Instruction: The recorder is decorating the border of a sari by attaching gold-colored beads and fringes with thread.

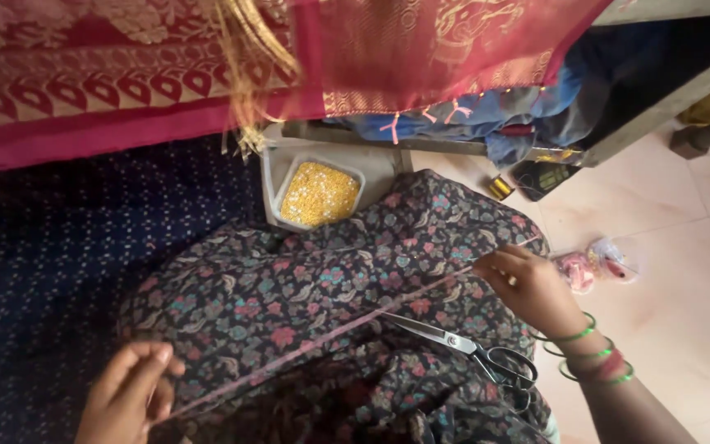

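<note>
My left hand (129, 393) at the bottom left pinches one end of a pink thread (322, 337). The thread runs taut and diagonal across my lap to my right hand (527, 284), which pinches the other end. Green bangles circle my right wrist. Under the thread lies dark floral cloth (289, 288) covering my lap. A pair of scissors (470, 347) with black handles rests on the cloth just below my right hand.
A white tray of small golden beads (320, 195) sits ahead of my lap. A red and gold cloth (125, 74) stretches across the top. A gold thread spool (500, 187) and small plastic bags with pink items (589, 267) lie on the tiled floor at right.
</note>
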